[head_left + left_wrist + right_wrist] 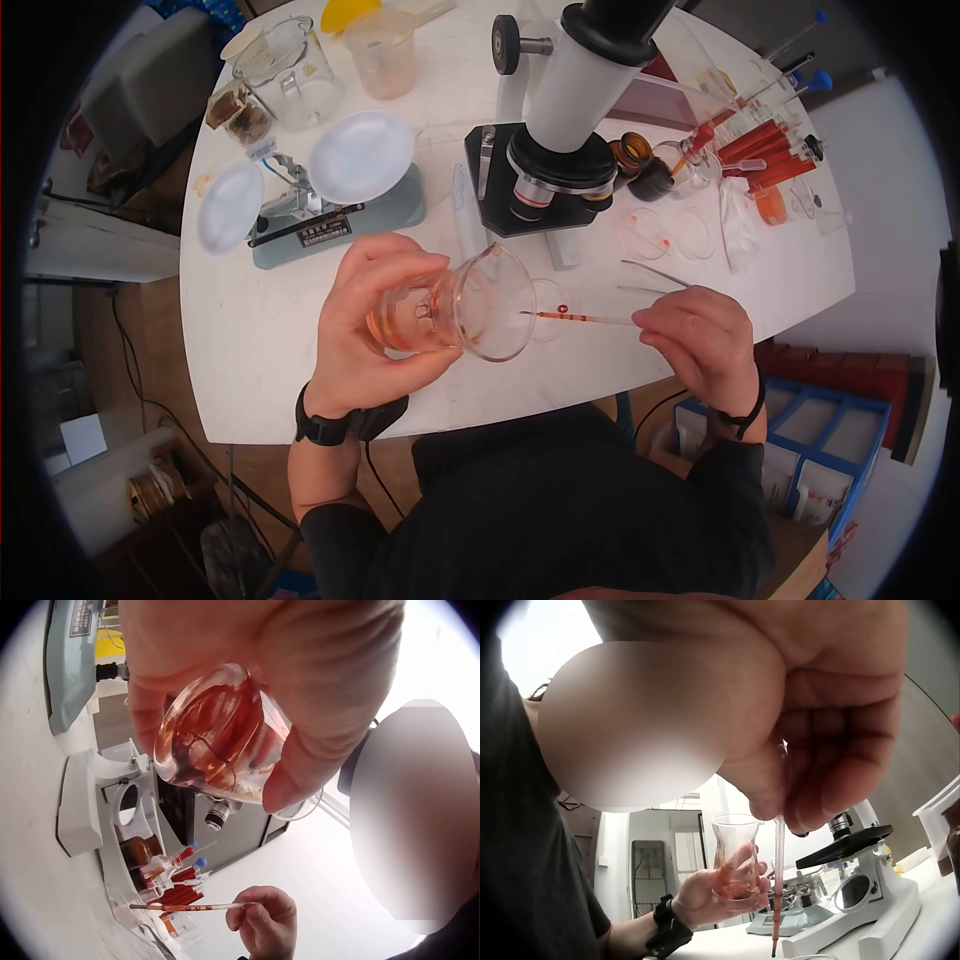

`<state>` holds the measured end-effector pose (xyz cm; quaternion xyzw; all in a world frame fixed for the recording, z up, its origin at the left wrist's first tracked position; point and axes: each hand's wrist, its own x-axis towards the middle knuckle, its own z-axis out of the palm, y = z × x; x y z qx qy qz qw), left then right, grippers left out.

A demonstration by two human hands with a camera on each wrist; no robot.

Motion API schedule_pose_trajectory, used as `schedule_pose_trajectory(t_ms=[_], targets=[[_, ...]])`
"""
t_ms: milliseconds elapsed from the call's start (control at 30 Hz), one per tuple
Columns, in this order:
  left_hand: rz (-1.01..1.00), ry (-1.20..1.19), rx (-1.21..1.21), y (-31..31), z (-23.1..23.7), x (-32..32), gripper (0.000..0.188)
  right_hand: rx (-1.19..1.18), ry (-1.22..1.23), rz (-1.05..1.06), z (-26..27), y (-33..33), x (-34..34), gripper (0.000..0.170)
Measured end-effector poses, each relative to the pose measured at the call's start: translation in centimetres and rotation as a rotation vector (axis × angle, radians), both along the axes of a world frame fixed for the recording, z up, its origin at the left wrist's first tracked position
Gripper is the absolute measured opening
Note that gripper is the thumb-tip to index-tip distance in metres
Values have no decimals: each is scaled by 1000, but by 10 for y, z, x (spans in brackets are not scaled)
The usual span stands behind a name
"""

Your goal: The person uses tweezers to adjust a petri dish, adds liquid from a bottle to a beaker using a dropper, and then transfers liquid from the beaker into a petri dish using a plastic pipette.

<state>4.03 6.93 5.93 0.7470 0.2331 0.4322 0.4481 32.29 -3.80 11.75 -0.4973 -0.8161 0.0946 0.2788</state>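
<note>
In the head view the left hand (pixel 375 325) grips a clear glass vessel (pixel 497 303) with a flared rim, tilted toward the right hand, with orange-red liquid low inside. The right hand (pixel 705 340) pinches the end of a thin glass tube (pixel 580 318) holding red liquid, its dark tip near the vessel's mouth. Seen from the right wrist, the tube (pixel 778 885) hangs nearly upright from the fingers, in front of and apart from the vessel (pixel 735 847). The left wrist view shows the vessel's base (pixel 214 735) between thumb and fingers.
A microscope (pixel 560 130) stands beyond the hands. At the left is a balance (pixel 340 225) with two white pans, and behind it a glass beaker (pixel 290 75) and a plastic cup (pixel 382 55). Tweezers (pixel 655 272), petri dishes (pixel 645 235) and brown bottles (pixel 632 152) lie or stand at the right.
</note>
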Motion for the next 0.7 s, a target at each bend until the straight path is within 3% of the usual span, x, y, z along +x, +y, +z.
schedule_pose_trajectory(t_ms=[700], targets=[[-15,-21,-1,0,-2,0,57,0,-32,26,3,3,-3,28]])
